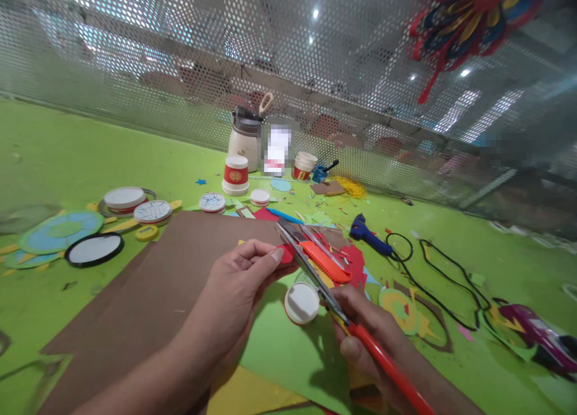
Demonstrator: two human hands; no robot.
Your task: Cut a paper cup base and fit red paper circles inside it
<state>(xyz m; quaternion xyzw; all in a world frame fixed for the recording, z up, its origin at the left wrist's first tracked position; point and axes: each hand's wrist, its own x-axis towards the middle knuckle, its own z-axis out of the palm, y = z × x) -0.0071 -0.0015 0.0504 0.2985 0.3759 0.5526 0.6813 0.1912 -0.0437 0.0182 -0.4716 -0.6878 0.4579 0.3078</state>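
Note:
My left hand (241, 282) pinches a small red paper piece (285, 254) between thumb and fingers. My right hand (367, 331) is wrapped round the red handles of a pair of scissors (315, 273), whose open blades reach up to the red piece. Both hands hover over a brown cardboard sheet (157, 282) on the green table (54, 156). A white round lid (302, 303) and an orange comb-like tool (325, 261) lie just under the blades.
Round paper discs and lids (94, 249) lie to the left. A blue glue gun (367, 234) with a looping black cord (439, 282) lies to the right. Paper cups (235, 175) and a white jug (244, 139) stand before the perforated metal wall (180, 60).

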